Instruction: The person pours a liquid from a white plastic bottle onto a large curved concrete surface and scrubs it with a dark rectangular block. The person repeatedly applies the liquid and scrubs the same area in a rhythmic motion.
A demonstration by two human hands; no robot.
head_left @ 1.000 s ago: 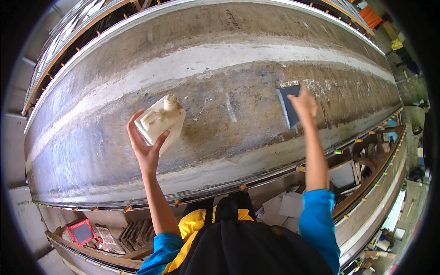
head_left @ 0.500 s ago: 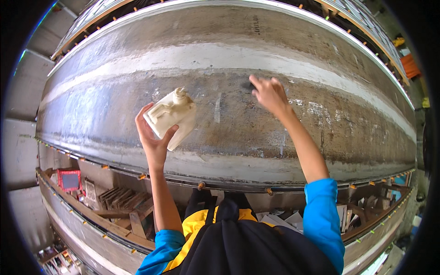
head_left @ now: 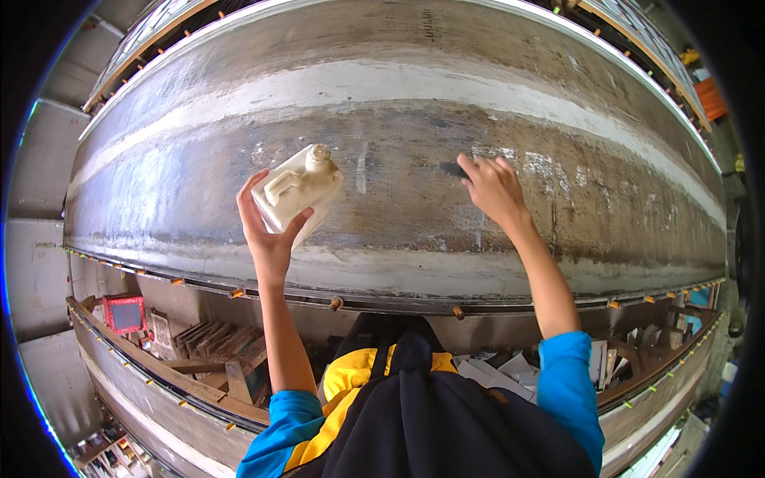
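A cream plastic jug point(head_left: 307, 191) with a moulded handle and an uncapped-looking neck is held tilted above the long stained table point(head_left: 414, 223). My left hand point(head_left: 271, 239) grips its lower end, thumb on one side and fingers on the other. To the right, my right hand point(head_left: 496, 190) is closed on a small dark flat piece point(head_left: 454, 169), low over the table's brown, worn surface. The fingers cover most of that piece, and its kind cannot be made out. White scuffed patches point(head_left: 538, 163) lie beside the right hand.
Orange-brown pegs point(head_left: 336, 303) line the table's near edge, close to my body. Below that edge, a wooden-sided frame holds wood scraps point(head_left: 211, 341), pale sheets point(head_left: 486, 374) and a red-framed panel point(head_left: 124, 314). A pale band point(head_left: 343, 82) runs along the table.
My right hand has moved right and nearer to me with the dark piece. In my left hand the jug has tipped, its neck now facing up more. The view has shifted slightly.
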